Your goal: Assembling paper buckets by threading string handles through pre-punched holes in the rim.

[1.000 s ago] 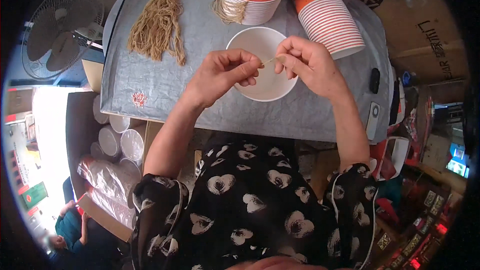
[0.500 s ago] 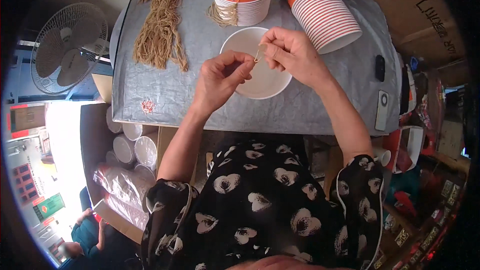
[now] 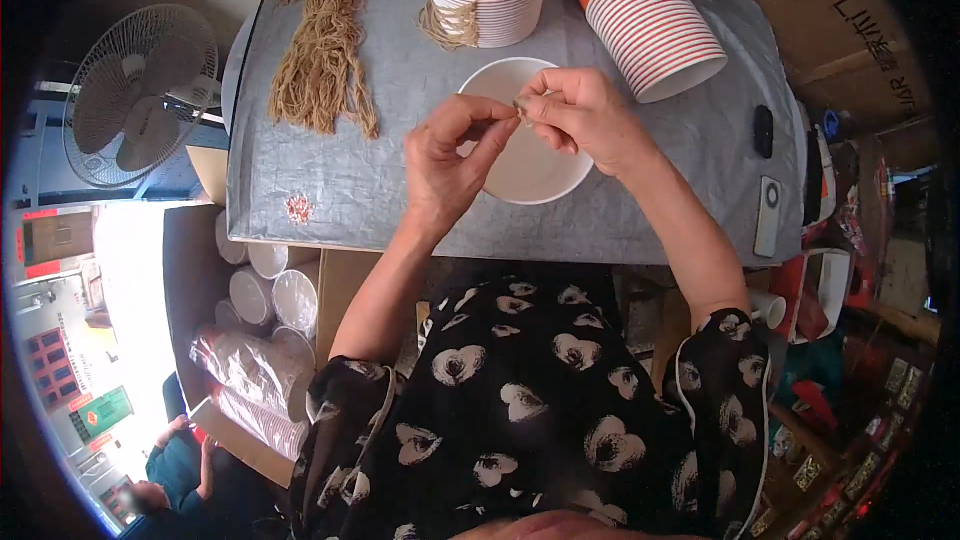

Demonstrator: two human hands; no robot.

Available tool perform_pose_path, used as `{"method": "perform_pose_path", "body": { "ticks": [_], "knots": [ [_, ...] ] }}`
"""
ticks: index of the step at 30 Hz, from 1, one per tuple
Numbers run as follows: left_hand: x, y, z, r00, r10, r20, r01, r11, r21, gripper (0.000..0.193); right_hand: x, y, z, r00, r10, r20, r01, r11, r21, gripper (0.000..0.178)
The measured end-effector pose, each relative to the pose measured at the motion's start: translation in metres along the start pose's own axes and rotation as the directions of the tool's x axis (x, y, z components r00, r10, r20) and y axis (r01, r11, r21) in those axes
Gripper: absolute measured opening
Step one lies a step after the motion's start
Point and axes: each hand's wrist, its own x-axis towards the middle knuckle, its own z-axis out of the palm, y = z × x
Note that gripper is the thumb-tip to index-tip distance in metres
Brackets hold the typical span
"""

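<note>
Over the wide mouth of a white paper tub point(image 3: 538, 172), both my hands meet in a pinch. My left hand point(image 3: 443, 168) presses thumb and forefinger together on a short tan cord point(image 3: 525, 116). My right hand point(image 3: 590, 122) pinches the same cord from the other side, its fingertips touching the left ones. Most of the cord is hidden by my fingers. Just beyond the tub stands a stack of orange-and-white paper tubs point(image 3: 487, 15), with a few cut tan cords point(image 3: 450, 26) lying against it. A thick bundle of tan cords point(image 3: 325, 55) lies to the left.
On the grey-covered table point(image 3: 400, 230) sits a small heap of red and white bits point(image 3: 298, 208). Another tub stack point(image 3: 652, 32) lies tilted at right. A phone-like device point(image 3: 767, 215) and a black object point(image 3: 763, 130) rest near the right edge. A fan point(image 3: 142, 95) stands left.
My fingertips have come together, and the cord loop that showed between them is now mostly covered. Both hands have shifted slightly right and closer to each other.
</note>
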Motion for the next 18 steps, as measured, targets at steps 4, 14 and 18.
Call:
{"method": "perform_pose_path", "body": {
  "ticks": [4, 14, 18],
  "knots": [
    [-0.003, 0.002, 0.005, 0.996, -0.041, -0.076, 0.036, 0.997, -0.061, 0.012, 0.0, -0.002, 0.003, 0.999, 0.032, 0.01, -0.032, 0.999, -0.018, 0.02],
    [-0.004, 0.003, -0.003, 0.997, -0.054, -0.046, 0.052, 0.998, -0.046, 0.015, 0.0, -0.007, 0.001, 0.999, 0.045, 0.008, -0.045, 0.999, 0.022, 0.019],
    [0.002, 0.016, -0.016, 0.925, -0.37, 0.081, 0.376, 0.865, -0.332, 0.013, -0.003, 0.004, -0.006, 0.975, -0.218, -0.052, 0.218, 0.976, -0.004, 0.016]
  ]
}}
